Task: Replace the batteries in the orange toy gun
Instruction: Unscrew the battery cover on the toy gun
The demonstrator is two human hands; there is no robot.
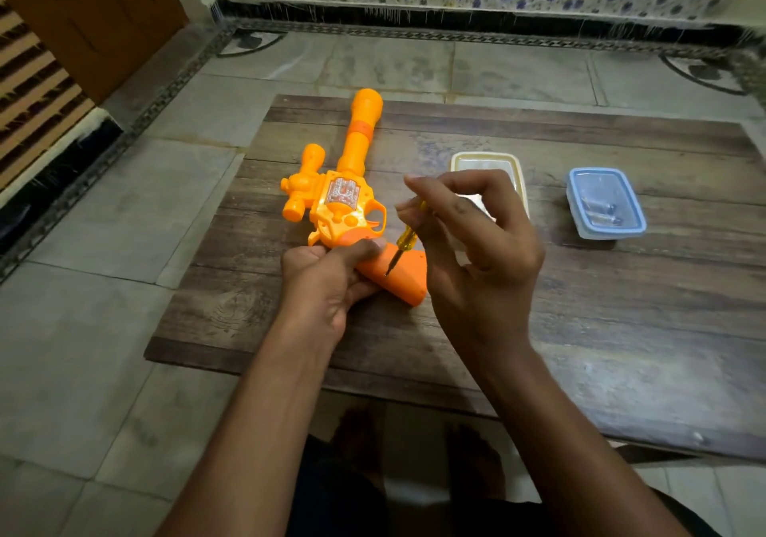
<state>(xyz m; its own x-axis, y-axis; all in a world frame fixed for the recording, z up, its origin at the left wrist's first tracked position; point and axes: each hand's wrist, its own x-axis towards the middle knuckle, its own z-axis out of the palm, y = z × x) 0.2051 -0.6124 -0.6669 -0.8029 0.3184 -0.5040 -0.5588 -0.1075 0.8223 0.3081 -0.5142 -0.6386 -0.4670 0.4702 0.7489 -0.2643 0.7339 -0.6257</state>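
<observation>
Left hand [327,283] clamps the orange toy gun [344,200] by its grip, flat on the desk [580,329], so it can't twist. Right hand [476,238] pinches the screwdriver [404,242], tip planted in the grip, likely on the battery-cover screw.

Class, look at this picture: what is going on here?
A person is working on an orange toy gun lying on a wooden board. The left hand steadies its grip, while the right hand holds a yellow-handled screwdriver, tip on the grip. Two plastic containers sit further right, the blue-rimmed one holding batteries.
</observation>
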